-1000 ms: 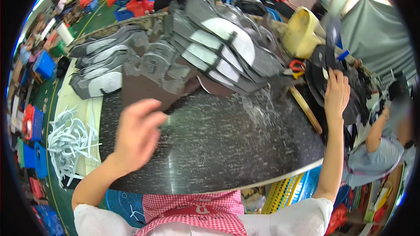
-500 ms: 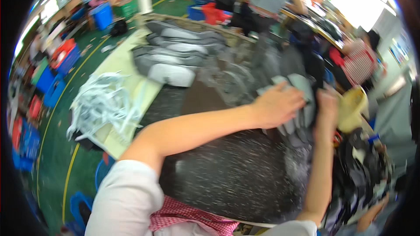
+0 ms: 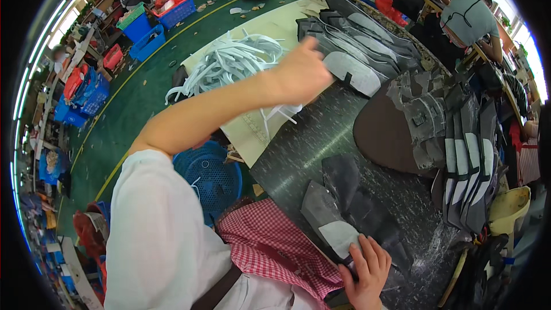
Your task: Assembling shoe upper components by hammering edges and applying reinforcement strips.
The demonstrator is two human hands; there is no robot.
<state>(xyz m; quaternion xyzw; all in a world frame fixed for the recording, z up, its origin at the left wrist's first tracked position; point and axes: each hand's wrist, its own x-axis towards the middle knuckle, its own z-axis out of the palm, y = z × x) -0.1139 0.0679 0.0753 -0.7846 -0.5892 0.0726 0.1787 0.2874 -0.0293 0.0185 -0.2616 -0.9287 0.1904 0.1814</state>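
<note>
Near the table's front edge, my right hand [image 3: 370, 272] grips the edge of a dark grey cut piece [image 3: 317, 204] with a whitish patch, shaped like part of a shoe upper. Its thumb and fingers are on that piece. More dark pieces [image 3: 367, 212] lie beside and under it. My left hand [image 3: 301, 74], slightly blurred, is up between a tangled pile of pale strips [image 3: 229, 60] and a fanned stack of grey pieces [image 3: 359, 72]. Its fingers are curled, and what they hold, if anything, is hidden. A few strip ends show below that hand.
A brown rounded sheet [image 3: 381, 129] lies mid-table under grey scraps [image 3: 422, 115]. To its right stands a row of grey pieces [image 3: 470, 155], then a yellowish container [image 3: 508, 209]. A blue basket [image 3: 209, 175] is beside the table at left. Another person [image 3: 470, 14] works at far right.
My view has turned, shifting the table rightward. My left hand has left the grey pieces at right and reached toward the pale strips. My right hand has come to the front edge, onto a grey piece.
</note>
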